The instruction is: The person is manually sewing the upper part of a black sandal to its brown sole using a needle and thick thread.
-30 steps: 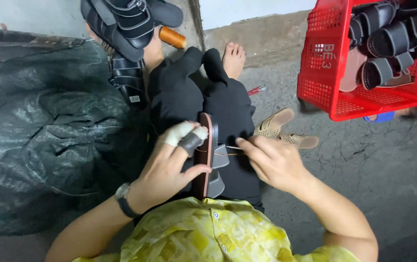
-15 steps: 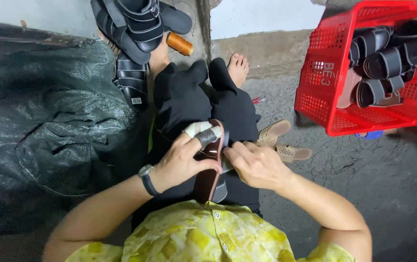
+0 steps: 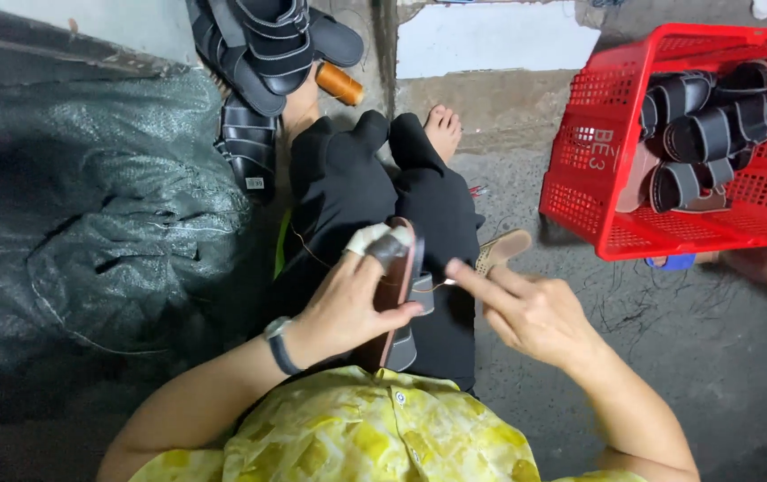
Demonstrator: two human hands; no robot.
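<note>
Currently your left hand grips the brown sandal edge-up on your lap; your right hand hovers beside it, fingers loosely extended, empty.

Left hand grips sandal edge-on over lap, centre frame, fingertips taped. Right hand just beside it, index extended toward sandal. Red basket of sandals upper right. Sandal pile top centre; dark sack left.

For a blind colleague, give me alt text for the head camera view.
Seated person's left hand holds a brown sandal edge-up on their lap; right hand beside it, fingers spread. Red basket of dark sandals at right.
</note>
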